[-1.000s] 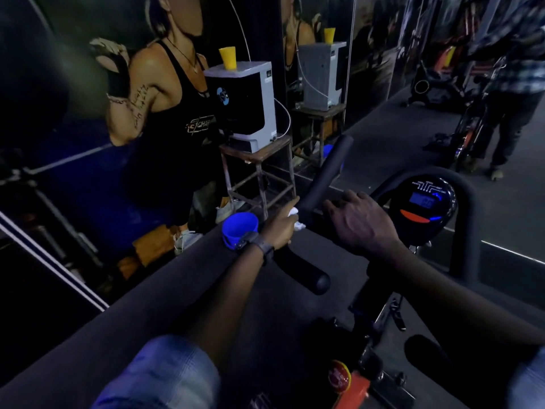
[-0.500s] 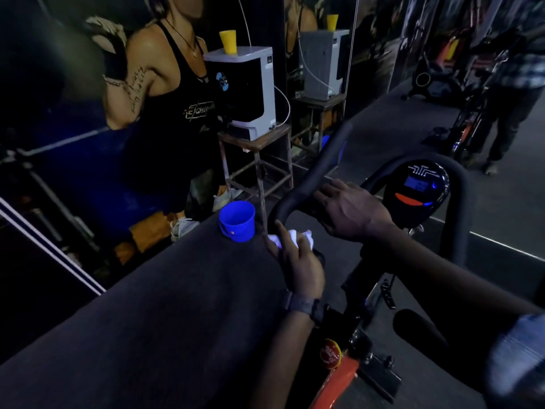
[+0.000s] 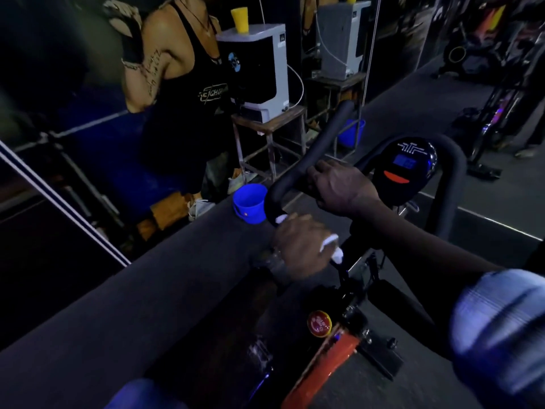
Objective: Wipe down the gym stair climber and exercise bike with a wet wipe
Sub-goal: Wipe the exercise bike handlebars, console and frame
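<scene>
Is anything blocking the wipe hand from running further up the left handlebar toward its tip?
Nothing visible does. The left hand holds the white wipe around the handlebar's lower bend, and the black bar above it is bare up to its tip. The right hand grips a neighbouring stretch beside the console, off that path.

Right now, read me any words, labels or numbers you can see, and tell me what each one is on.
Black tank top on the wall poster: pale lettering, too blurred to read.
Bike console: blue screen digits, too blurred.
Red round knob: printed label, too small.
White dispenser: round blue logo, unreadable.
</scene>
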